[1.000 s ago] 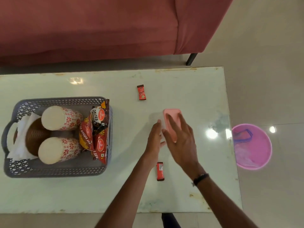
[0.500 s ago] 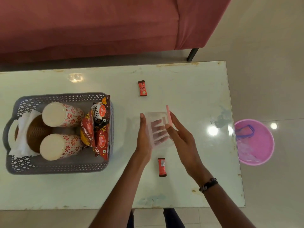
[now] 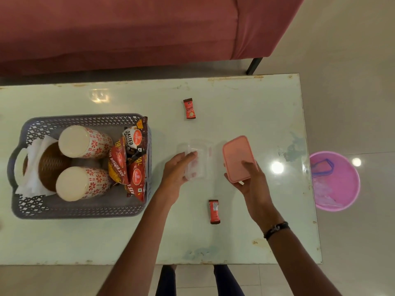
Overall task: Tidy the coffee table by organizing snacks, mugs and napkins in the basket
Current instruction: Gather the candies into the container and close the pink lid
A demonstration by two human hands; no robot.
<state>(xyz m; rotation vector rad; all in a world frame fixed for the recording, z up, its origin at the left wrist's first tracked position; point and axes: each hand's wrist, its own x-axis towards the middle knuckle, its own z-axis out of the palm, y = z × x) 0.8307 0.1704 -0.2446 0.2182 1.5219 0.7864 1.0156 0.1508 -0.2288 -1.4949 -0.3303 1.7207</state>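
Note:
My left hand (image 3: 178,169) holds a clear plastic box (image 3: 197,160) over the middle of the white table (image 3: 245,236). Beside it, my right hand (image 3: 252,184) grips the box's pink lid (image 3: 237,157), lifted clear of the box. Two small red snack sachets lie loose: one far from me (image 3: 189,108), one near my right wrist (image 3: 214,211). At the left stands the grey basket (image 3: 77,210) with two floral mugs (image 3: 84,142) (image 3: 82,183), white napkins (image 3: 32,165) around a brown holder, and several red snack packets (image 3: 133,159) against its right wall.
A red sofa (image 3: 128,28) runs along the table's far side, one dark leg showing at the right. On the floor right of the table sits a pink tub (image 3: 339,180). My legs show below the near edge.
The pink lid came off the clear box. My right hand carried it to the right, while my left hand kept hold of the box.

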